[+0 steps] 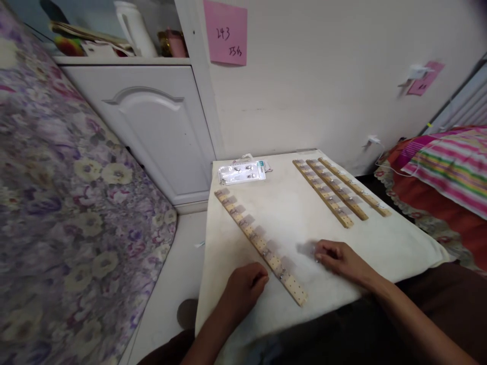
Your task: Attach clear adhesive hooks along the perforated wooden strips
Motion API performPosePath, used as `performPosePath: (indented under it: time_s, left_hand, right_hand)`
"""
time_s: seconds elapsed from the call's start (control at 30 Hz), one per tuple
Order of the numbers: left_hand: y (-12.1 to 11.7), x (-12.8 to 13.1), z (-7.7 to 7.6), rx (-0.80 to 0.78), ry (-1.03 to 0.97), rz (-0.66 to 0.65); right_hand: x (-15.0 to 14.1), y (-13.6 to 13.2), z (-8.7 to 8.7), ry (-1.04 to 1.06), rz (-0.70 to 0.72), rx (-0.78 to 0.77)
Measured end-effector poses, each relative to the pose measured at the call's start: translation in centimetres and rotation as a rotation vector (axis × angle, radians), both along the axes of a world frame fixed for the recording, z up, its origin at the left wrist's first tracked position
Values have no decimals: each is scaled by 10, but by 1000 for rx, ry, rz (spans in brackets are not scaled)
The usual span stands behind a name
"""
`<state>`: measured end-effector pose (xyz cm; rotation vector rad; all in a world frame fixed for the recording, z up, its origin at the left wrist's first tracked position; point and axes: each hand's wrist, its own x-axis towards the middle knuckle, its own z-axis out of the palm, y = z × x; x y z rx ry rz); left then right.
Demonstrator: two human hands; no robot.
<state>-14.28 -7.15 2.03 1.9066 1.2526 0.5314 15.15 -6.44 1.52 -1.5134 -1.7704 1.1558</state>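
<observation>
A wooden strip with small holes [272, 261] lies slantwise on the cloth-covered table. Along it sit several translucent tabs with small metal clips; its near end is bare wood. My left hand [245, 289] rests beside the strip's near left edge, fingers curled; whatever might be inside them is hidden. To the right of the strip, my right hand [340, 261] pinches a small translucent tab [306, 247] between thumb and fingers. That tab is blurred, and it looks like those on the strip. It is apart from the strip.
Three similar strips [323, 192] lie side by side at the table's right. A clear plastic package [241, 172] with small metal parts sits at the back left. The wall and a white cabinet [152, 132] stand behind; a floral curtain [95, 192] hangs left.
</observation>
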Motion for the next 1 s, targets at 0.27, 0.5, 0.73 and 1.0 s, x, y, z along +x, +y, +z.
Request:
performPosePath:
  time_s: [0.27,0.5,0.73,1.0]
  left_hand:
    - [-19,5,-8,45,-84,201]
    - [-42,9,-6,71,-194,405]
    - [-69,37,-14,88,-213,444]
    - [-107,85,-29,12,-286,444]
  right_hand:
    - [4,-13,10,-458,-18,224]
    - [11,-17,6,-60,-43,82]
    - [-18,-34,6,302,36,-250]
    - [-41,-60,3,394,170,-331]
